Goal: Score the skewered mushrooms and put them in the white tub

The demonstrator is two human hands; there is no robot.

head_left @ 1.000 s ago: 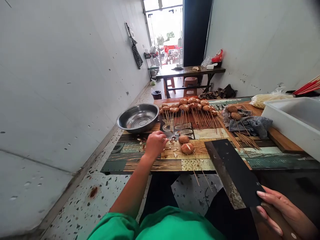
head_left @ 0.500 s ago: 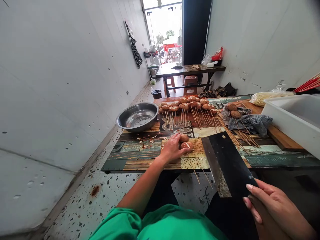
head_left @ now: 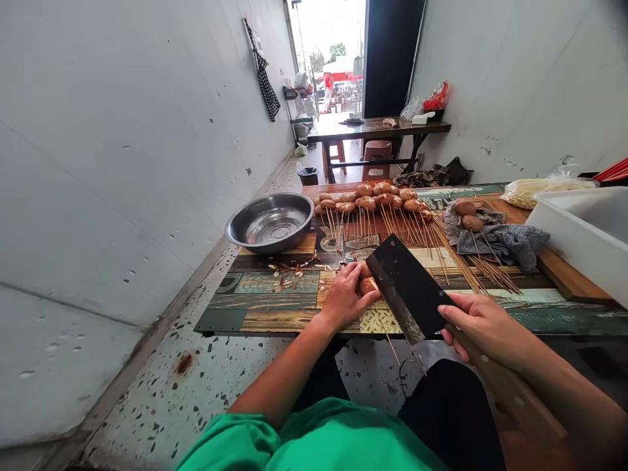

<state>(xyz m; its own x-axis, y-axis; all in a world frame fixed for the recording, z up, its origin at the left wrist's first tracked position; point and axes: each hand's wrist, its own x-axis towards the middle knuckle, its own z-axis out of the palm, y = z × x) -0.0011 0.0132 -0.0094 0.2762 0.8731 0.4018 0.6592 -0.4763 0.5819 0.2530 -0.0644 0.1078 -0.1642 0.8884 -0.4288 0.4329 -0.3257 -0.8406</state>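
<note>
My left hand (head_left: 347, 294) is closed around two skewered mushrooms (head_left: 367, 285) that lie near the table's front edge. Their thin sticks (head_left: 391, 343) point toward me past the edge. In my right hand (head_left: 478, 325) is a black cleaver (head_left: 407, 281), gripped by its wooden handle where it meets the blade. The blade is tilted, its far end over the mushrooms and hiding part of them; whether it touches them I cannot tell. Beyond, a pile of skewered mushrooms (head_left: 367, 201) with scored caps lies with sticks toward me. Small mushroom trimmings (head_left: 292, 276) are scattered left of my left hand.
A steel basin (head_left: 235, 235) stands at the table's left. To the right, two skewered mushrooms (head_left: 470, 216) rest on a grey cloth (head_left: 515, 241), beside loose skewers, a wooden board (head_left: 572, 278) and a white bin (head_left: 581, 229). Another table (head_left: 363, 131) stands farther back.
My right hand has brought the cleaver up and to the left, so its blade now covers part of the mushrooms. My left hand stays on them. The view has shifted slightly.
</note>
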